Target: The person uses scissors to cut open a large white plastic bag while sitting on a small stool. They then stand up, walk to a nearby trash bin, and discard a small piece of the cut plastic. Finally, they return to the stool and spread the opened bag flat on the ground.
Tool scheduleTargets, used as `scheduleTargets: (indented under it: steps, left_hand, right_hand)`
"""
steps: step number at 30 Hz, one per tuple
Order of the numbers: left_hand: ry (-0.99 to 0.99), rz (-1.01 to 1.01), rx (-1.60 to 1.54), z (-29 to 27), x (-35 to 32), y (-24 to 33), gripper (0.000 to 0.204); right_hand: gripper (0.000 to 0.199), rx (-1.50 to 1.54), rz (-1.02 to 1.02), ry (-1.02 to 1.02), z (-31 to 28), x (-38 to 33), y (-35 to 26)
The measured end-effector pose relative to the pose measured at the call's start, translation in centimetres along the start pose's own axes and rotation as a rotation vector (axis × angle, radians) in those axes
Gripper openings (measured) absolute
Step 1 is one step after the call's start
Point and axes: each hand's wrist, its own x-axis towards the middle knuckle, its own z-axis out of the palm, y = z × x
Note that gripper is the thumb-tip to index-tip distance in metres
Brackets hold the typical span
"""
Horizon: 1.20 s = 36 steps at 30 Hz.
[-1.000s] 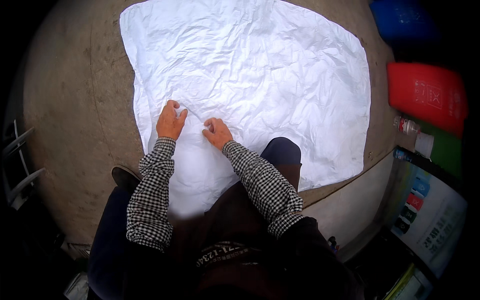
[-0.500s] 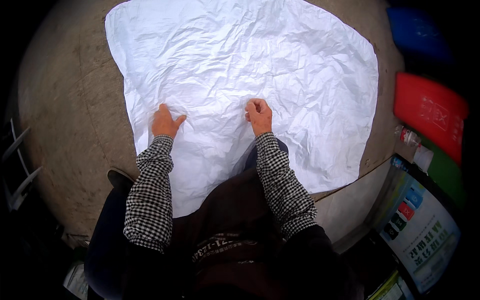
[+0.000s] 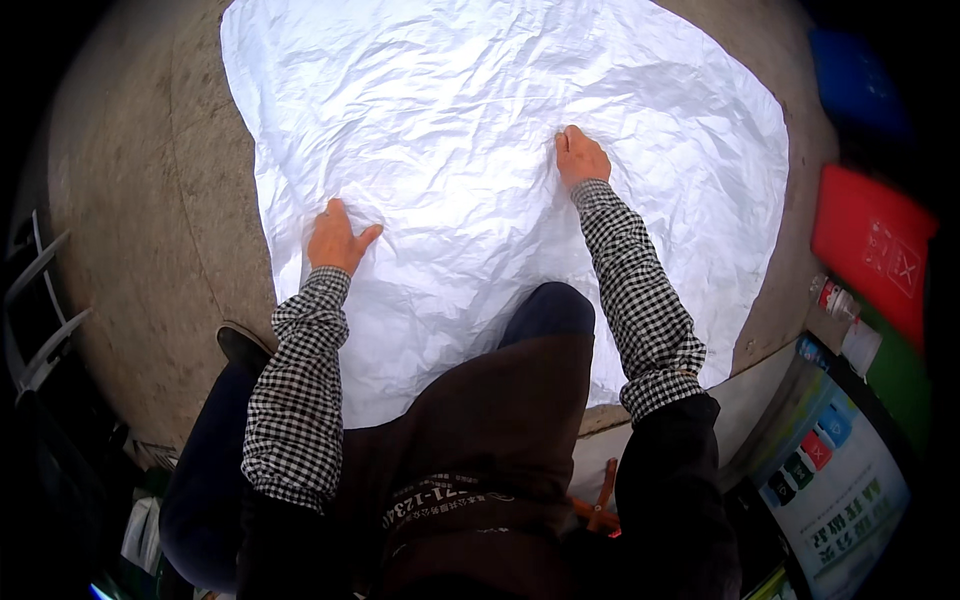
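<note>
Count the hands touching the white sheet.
2. Left hand lies flat on the crumpled white sheet near its left side; right hand presses it further up, right of centre. None hidden.

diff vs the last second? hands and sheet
Both hands started close together on the sheet and spread apart: the right hand slid out to the right and farther away, the left hand edged left. Both remain flat on the sheet, gripping nothing. The sheet stays spread on the floor.
</note>
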Motion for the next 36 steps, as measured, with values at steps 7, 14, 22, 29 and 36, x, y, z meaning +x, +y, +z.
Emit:
scheduleTargets:
  steps: [7, 14, 22, 29, 36]
  left_hand:
    - [-0.006, -0.031, -0.012, 0.1, -0.3, -0.3, 0.069]
    - [0.034, 0.009, 0.041, 0.2, -0.6, -0.5, 0.070]
    - [0.028, -0.012, 0.022, 0.2, -1.1, -0.9, 0.068]
    - [0.021, -0.020, 0.034, 0.3, -1.3, -1.1, 0.067]
    - [0.031, -0.001, 0.039, 0.4, -1.7, -1.4, 0.067]
  right_hand:
    - [0.031, 0.998, 0.239, -0.037, -1.1, -1.0, 2.4]
    - [0.040, 0.164, 0.032, 0.039, 0.2, 0.1, -0.6]
    - [0.023, 0.865, 0.329, -0.009, -1.7, 0.0, -0.1]
    - [0.035, 0.624, 0.121, -0.135, -2.6, 0.9, -0.6]
    - [0.050, -0.071, 0.126, -0.090, -1.3, 4.1, -3.8]
